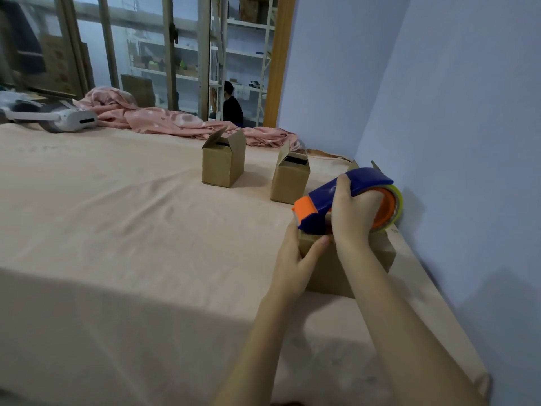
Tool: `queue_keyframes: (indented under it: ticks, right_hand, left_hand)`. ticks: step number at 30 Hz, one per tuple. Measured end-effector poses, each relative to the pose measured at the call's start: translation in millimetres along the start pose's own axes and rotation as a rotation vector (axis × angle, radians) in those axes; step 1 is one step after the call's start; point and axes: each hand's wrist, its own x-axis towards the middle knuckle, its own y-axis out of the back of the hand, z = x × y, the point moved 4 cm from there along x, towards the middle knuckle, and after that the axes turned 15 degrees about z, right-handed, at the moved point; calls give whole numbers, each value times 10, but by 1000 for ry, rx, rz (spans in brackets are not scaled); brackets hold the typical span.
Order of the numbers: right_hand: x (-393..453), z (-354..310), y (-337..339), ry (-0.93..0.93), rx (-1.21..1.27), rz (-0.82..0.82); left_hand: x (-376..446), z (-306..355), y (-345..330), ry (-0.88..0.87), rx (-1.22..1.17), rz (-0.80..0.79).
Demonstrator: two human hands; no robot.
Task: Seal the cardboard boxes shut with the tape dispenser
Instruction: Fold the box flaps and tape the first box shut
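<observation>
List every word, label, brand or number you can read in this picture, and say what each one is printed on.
None can be read.
Blue and orange plastic tape dispenser: no lettering shows.
Brown cardboard boxes, near, middle, far: plain faces, no print visible.
White headset on the pink sheet: no legible mark.
Stacked cartons behind the glass: any print is too blurred to read.

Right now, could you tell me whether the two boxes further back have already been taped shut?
No, the left back box and the right back box both stand with their top flaps up and open.
</observation>
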Motion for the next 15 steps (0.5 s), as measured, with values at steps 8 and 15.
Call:
queue_keyframes:
  ticks: [8, 15]
  right_hand:
    - [131, -43, 10, -20, 42, -44]
    - [154, -10, 40, -38, 69, -29]
  left_hand:
    - [21, 36, 21, -66, 32, -15]
    - [17, 53, 35, -94, 70, -11]
